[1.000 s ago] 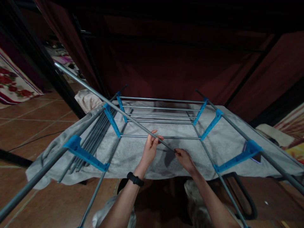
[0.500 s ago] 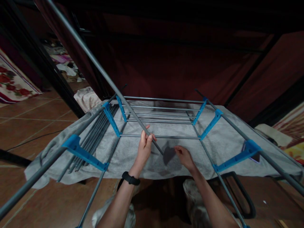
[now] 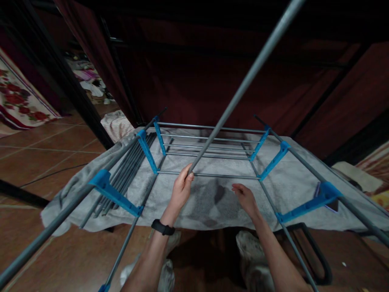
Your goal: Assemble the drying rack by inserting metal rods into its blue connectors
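Observation:
My left hand (image 3: 181, 186), with a black band on its wrist, grips a long grey metal tube (image 3: 232, 103) near its lower end. The tube slants up and to the right, past the top of the view. My right hand (image 3: 245, 198) hovers to the right with loosely bent fingers apart and nothing in them. Around both hands stands a rack frame of grey tubes and blue plastic brackets (image 3: 115, 194). Several thin crossbars (image 3: 209, 155) join its two sides at the far end. Another blue bracket (image 3: 310, 205) sits on the right side.
Several loose grey tubes (image 3: 127, 170) lie in a bundle on the left of the grey blanket (image 3: 212, 202). A phone-like dark object (image 3: 332, 205) lies behind the right bracket. Dark red curtains (image 3: 188, 89) hang behind. A dark curved frame (image 3: 319, 259) stands at lower right.
The tube in my left hand has swung from leaning up-left to leaning up-right, and my grip is now close to its lower end. My right hand has shifted slightly right and its fingers have loosened.

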Tool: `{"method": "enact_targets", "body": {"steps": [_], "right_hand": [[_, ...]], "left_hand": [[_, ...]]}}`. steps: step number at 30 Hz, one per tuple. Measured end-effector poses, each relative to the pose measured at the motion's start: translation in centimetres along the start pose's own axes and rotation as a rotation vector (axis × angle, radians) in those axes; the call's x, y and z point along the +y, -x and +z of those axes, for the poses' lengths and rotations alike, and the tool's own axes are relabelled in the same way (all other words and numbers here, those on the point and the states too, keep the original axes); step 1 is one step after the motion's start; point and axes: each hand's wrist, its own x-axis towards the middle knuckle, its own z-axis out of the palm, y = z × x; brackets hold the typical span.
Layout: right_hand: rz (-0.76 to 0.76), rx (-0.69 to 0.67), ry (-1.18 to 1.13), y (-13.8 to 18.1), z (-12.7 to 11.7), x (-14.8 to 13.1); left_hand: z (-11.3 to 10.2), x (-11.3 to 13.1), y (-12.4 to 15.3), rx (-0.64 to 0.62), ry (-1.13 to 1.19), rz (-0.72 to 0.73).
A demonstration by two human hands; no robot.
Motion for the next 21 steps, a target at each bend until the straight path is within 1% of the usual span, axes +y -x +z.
{"method": "enact_targets", "body": {"steps": [7,12,17,21], "right_hand": [[0.053,0.044,-0.062,-0.3,-1.1,-0.5],[0.086,0.091,-0.107,-0.3,-1.6,-1.1],[0.103,0.13,-0.162,-0.8,-2.2,-0.5],[0.146,0.154,-0.244,-1.1,-2.5,-0.3]], "left_hand": [[-1.1,-2.1,0.1,-0.108,-0.091,0.05],[-1.9,-3.2,0.3,-0.173,-0.213,0.088],[-3.0,-3.8,0.1,-0.267,-0.334,0.076],[-3.8,-4.2,0.0,-0.347,-0.432,0.064]]}}
